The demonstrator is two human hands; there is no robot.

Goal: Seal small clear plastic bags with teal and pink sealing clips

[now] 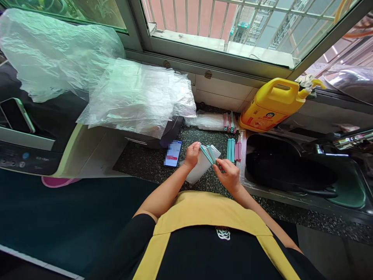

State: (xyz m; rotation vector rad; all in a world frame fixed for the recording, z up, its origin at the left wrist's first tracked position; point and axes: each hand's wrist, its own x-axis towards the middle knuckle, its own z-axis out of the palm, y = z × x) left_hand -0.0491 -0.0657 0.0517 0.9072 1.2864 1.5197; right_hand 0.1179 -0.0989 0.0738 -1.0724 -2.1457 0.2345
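Note:
My left hand (192, 154) pinches the top edge of a small clear plastic bag (199, 168) held above the speckled counter (145, 165). A teal sealing clip (208, 154) lies across the bag's mouth. My right hand (229, 174) grips the clip's near end with closed fingers. Both hands meet over the counter just left of the sink.
More teal and pink clips (233, 149) lie beside the sink (291, 171). A pile of clipped bags (211, 121) sits near the wall. A phone (173, 153) lies on the counter. A yellow jug (272, 104) stands at the sink's corner. Loose plastic sheets (136, 97) cover an appliance at left.

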